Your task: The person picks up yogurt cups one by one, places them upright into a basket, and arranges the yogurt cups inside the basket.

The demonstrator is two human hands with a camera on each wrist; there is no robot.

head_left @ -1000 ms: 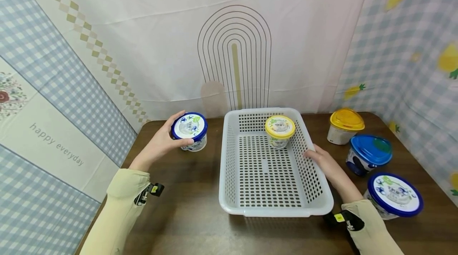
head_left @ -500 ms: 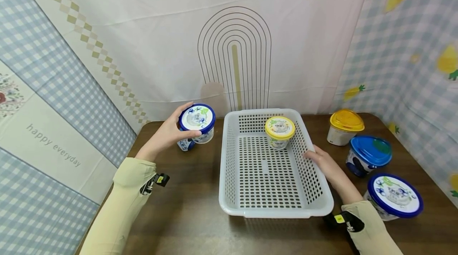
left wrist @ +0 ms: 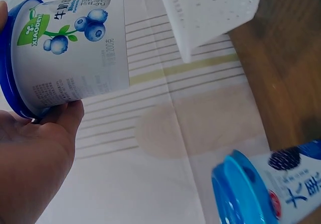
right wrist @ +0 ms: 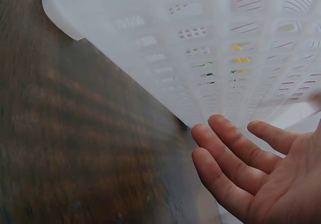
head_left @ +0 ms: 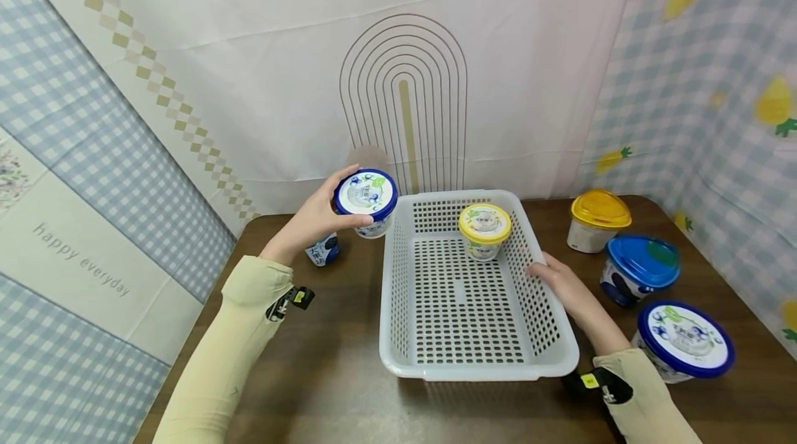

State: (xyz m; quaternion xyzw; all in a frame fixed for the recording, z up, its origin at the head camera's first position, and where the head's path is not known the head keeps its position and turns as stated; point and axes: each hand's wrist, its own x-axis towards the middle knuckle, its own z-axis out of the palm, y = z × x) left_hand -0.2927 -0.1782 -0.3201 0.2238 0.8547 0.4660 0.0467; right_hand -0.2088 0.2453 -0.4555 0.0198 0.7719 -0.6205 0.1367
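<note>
My left hand (head_left: 320,219) grips a blue-lidded blueberry tub (head_left: 366,196), thumb at the near side of the lid. The tub is lifted just left of the white plastic basket (head_left: 461,369); in the left wrist view its printed side (left wrist: 80,48) faces the camera. My right hand (head_left: 563,285) holds the basket's right rim, with the thumb over the edge. In the right wrist view the straightish fingers (right wrist: 235,163) lie along the outside of the perforated wall. Inside the basket, toward the back right, a yellow-lidded tub (head_left: 484,231) stands upright.
A blue-lidded blackberry tub (left wrist: 281,184) remains at the left back, partly behind my left hand in the head view. Right of the basket stand a yellow-lidded tub (head_left: 599,219), a blue-lidded tub (head_left: 640,267) and another blueberry tub (head_left: 685,340). A printed curtain (head_left: 280,84) hangs behind the brown table (head_left: 311,375).
My left hand has raised the blueberry tub and carried it right, to the basket's left edge, uncovering the tub behind it. The right hand and basket stay in place.
</note>
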